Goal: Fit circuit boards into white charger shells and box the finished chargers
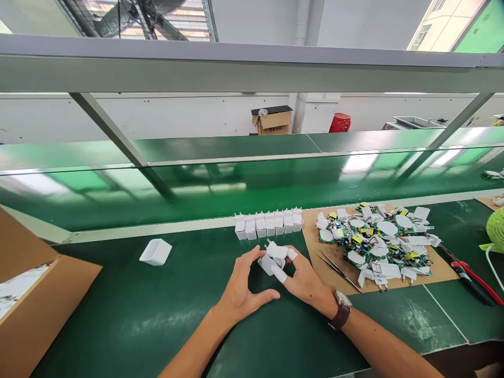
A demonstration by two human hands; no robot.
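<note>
**White plug [273, 261] in right hand [305, 278], over green table [173, 320]**

Pinches the plug between thumb and fingers of the right hand, white wraps on some fingertips. Touches its left side with fingertips of the left hand [240, 294]; holds the left thumb spread, well apart from the fingers. Wears a watch [342, 310] on the right wrist.

Just on the far side of the plug, along the table's far edge: a close row of white adapters [270, 226], prongs up. To the left, alone: an open white case [156, 252]. At far left: a carton [59, 310], flaps open, with white contents.

To the right, on a brown sheet [334, 255]: a heap of circuit boards [378, 242] with white parts. At the sheet's near left: tweezers [339, 271], lying slantwise. Right of the heap: red-and-black pliers [470, 274]. Beyond the table, by the wall: a box [273, 123] and a red stool [340, 123].
</note>
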